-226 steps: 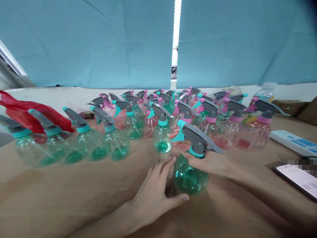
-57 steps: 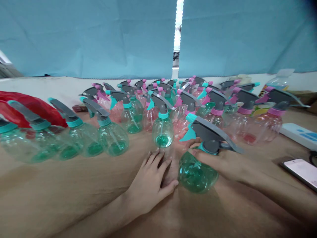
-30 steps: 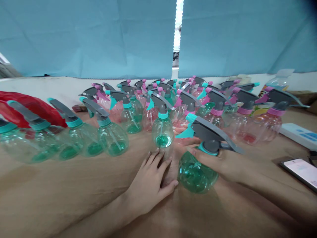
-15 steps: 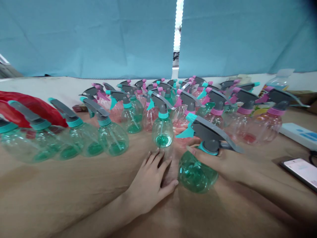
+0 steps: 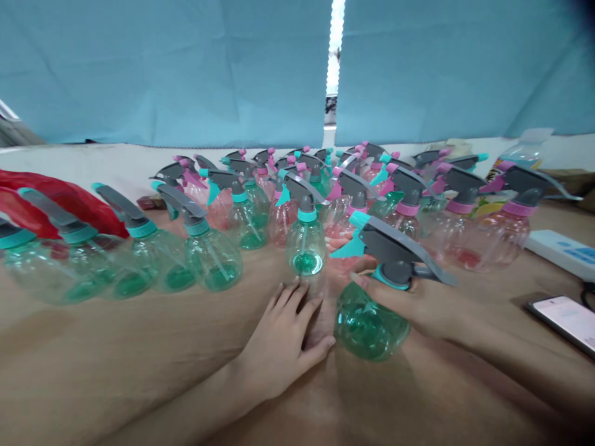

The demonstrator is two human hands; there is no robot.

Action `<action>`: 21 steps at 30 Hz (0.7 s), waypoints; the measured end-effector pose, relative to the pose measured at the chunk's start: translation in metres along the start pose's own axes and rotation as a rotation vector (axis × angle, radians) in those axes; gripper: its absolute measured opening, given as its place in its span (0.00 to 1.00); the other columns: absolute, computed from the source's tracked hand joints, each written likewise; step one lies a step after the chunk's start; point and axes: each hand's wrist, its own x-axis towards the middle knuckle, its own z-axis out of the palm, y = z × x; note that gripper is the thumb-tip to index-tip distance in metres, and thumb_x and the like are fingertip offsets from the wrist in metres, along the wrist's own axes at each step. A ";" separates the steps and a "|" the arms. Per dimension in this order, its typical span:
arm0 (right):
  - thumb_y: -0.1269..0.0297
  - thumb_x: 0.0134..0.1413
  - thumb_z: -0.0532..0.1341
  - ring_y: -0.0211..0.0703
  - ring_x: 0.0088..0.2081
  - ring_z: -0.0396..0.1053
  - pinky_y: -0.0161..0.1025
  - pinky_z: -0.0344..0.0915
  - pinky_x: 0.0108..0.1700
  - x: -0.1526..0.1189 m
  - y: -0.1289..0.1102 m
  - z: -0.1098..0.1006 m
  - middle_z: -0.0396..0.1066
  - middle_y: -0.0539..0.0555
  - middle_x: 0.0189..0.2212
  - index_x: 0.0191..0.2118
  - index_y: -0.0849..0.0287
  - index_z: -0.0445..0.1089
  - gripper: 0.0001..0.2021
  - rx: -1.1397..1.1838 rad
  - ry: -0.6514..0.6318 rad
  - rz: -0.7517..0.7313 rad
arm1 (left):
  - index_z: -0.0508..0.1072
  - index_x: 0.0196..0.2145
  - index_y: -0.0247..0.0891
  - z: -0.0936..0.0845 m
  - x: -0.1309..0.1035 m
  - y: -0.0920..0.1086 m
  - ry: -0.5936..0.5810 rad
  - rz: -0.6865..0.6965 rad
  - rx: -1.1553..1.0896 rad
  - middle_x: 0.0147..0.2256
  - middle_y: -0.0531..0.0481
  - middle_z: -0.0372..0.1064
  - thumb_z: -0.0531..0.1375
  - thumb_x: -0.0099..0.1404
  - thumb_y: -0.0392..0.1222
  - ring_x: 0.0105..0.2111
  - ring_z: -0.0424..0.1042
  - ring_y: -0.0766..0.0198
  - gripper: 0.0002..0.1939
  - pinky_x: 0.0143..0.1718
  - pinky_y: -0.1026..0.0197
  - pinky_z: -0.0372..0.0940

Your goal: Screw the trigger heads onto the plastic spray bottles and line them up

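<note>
My right hand (image 5: 395, 294) is wrapped round the neck of a green spray bottle (image 5: 369, 328) with a grey and turquoise trigger head. This bottle leans a little, its nozzle towards the upper left. My left hand (image 5: 283, 341) lies flat on the table (image 5: 139, 371), fingers spread and holding nothing. Just beyond its fingertips stands another green spray bottle (image 5: 305, 248), upright. Part of my right hand's fingers is hidden behind the held bottle's head.
A row of green spray bottles (image 5: 214, 266) stands at left before a red plastic bag (image 5: 97, 207). Several pink spray bottles (image 5: 495, 238) and green ones crowd the back. At right are a white box (image 5: 562, 251) and a phone (image 5: 567, 319). A blue cloth (image 5: 186, 74) hangs behind.
</note>
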 end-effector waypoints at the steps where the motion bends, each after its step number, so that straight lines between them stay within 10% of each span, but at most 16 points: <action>1: 0.64 0.44 0.56 0.43 0.29 0.73 0.41 0.73 0.33 0.000 -0.001 0.000 0.71 0.50 0.25 0.27 0.53 0.66 0.03 -0.003 0.000 0.004 | 0.58 0.61 0.37 0.000 0.000 0.000 -0.002 -0.001 -0.001 0.62 0.39 0.52 0.55 0.66 0.55 0.62 0.50 0.46 0.31 0.60 0.41 0.47; 21: 0.66 0.42 0.56 0.43 0.29 0.74 0.40 0.73 0.33 -0.002 0.001 0.000 0.72 0.49 0.27 0.31 0.52 0.64 0.06 0.056 0.001 -0.003 | 0.58 0.61 0.38 -0.001 0.000 0.000 -0.007 -0.008 -0.001 0.62 0.39 0.52 0.55 0.66 0.55 0.62 0.50 0.46 0.31 0.60 0.41 0.48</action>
